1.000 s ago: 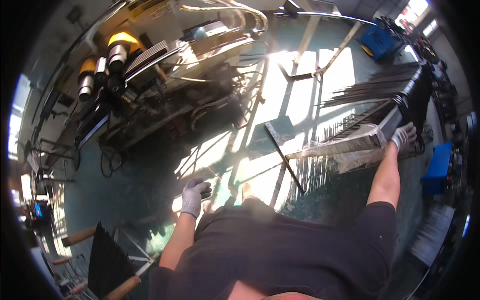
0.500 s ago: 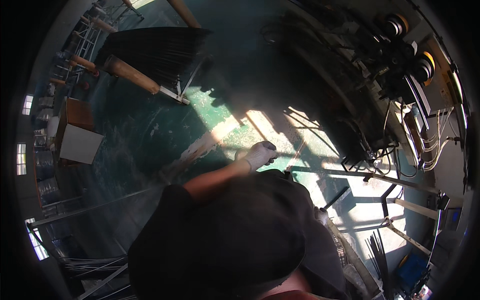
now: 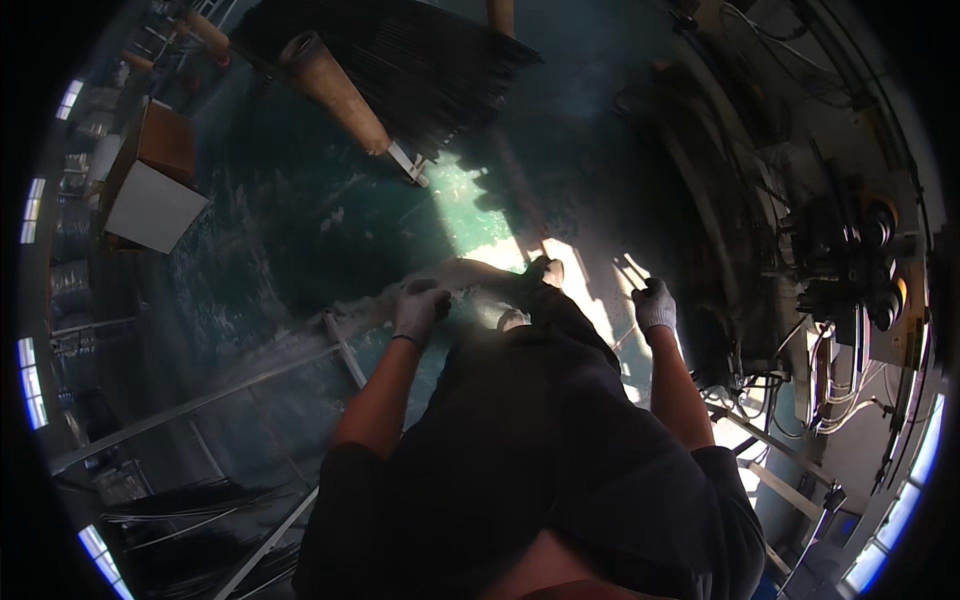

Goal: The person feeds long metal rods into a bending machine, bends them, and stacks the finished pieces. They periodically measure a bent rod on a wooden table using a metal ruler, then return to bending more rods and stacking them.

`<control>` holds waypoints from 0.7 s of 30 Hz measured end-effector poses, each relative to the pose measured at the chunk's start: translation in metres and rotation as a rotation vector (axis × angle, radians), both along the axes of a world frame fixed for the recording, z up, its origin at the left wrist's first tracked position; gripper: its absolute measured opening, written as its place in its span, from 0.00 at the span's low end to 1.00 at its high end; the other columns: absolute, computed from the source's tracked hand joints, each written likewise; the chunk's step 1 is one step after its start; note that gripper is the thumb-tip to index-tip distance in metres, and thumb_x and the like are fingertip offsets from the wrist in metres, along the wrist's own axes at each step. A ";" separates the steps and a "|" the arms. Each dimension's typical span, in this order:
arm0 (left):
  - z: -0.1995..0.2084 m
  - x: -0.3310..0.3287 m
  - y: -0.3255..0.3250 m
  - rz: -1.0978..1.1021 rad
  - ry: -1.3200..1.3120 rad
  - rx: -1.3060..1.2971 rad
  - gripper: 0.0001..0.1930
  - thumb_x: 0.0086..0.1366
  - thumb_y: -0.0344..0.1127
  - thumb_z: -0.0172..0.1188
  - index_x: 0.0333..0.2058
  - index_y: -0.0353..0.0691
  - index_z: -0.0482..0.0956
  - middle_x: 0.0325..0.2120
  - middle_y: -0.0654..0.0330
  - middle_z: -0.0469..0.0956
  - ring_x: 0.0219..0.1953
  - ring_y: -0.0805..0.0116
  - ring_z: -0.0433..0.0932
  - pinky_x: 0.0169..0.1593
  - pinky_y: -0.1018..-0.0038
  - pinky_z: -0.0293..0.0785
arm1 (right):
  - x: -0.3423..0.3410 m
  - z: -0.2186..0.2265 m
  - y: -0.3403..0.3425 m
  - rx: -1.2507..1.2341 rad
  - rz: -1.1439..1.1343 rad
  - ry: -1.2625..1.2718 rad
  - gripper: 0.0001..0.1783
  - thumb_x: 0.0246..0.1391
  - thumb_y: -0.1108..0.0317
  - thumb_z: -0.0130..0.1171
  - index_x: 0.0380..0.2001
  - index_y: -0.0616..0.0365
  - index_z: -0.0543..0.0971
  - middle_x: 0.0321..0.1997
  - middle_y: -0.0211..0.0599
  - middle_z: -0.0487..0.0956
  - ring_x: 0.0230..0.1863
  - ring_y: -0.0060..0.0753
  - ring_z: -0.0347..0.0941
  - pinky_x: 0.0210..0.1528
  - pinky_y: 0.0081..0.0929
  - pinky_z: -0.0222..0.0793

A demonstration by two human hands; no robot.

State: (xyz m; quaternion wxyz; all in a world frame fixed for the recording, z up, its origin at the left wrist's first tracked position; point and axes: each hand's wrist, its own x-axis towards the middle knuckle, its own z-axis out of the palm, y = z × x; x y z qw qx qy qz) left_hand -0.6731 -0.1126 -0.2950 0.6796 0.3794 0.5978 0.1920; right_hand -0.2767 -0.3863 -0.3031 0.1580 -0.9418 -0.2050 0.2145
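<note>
Both my hands wear pale knit gloves with dark finger fronts. In front of my body on the left, my left hand (image 3: pixel 420 310) hangs over the floor with its fingers curled in, and nothing shows in them. On the right, my right hand (image 3: pixel 655 306) is closed too, its back toward me; what it holds, if anything, is hidden. Neither hand touches anything I can see. Between them are my dark trousers and shoes (image 3: pixel 545 272), one foot ahead of the other on the sunlit green floor (image 3: pixel 465 205).
Ahead, a rack carries a spread of long black strips (image 3: pixel 400 70) beside a brown roller-like post (image 3: pixel 340 95). A box (image 3: pixel 155 205) stands at left, metal rails (image 3: pixel 200 405) nearer. Machinery with hoses (image 3: pixel 850 270) lines the right side. More black strips (image 3: pixel 190 505) lie at lower left.
My body has turned and the view swung with it. My left hand has moved left, away from the middle. My right hand has come forward from low beside my body, where a dark bar showed.
</note>
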 end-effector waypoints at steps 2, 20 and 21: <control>-0.014 -0.013 -0.001 0.082 -0.046 -0.075 0.18 0.62 0.25 0.65 0.51 0.33 0.78 0.35 0.54 0.82 0.31 0.60 0.84 0.35 0.68 0.82 | -0.004 -0.005 0.068 0.018 0.109 0.025 0.29 0.57 0.57 0.70 0.59 0.59 0.79 0.54 0.51 0.86 0.57 0.53 0.83 0.60 0.44 0.77; 0.063 0.036 0.262 0.278 0.181 0.041 0.20 0.69 0.26 0.58 0.58 0.26 0.74 0.42 0.49 0.84 0.39 0.62 0.86 0.45 0.67 0.85 | 0.006 -0.110 0.653 0.002 0.599 -0.189 0.67 0.42 0.42 0.74 0.76 0.69 0.53 0.76 0.56 0.60 0.76 0.60 0.55 0.79 0.57 0.49; 0.068 0.038 0.280 0.293 0.200 0.111 0.20 0.69 0.26 0.58 0.58 0.26 0.74 0.43 0.49 0.84 0.39 0.62 0.85 0.46 0.67 0.85 | 0.004 -0.115 0.671 0.009 0.601 -0.247 0.68 0.42 0.41 0.75 0.76 0.69 0.54 0.75 0.56 0.60 0.75 0.60 0.56 0.78 0.58 0.49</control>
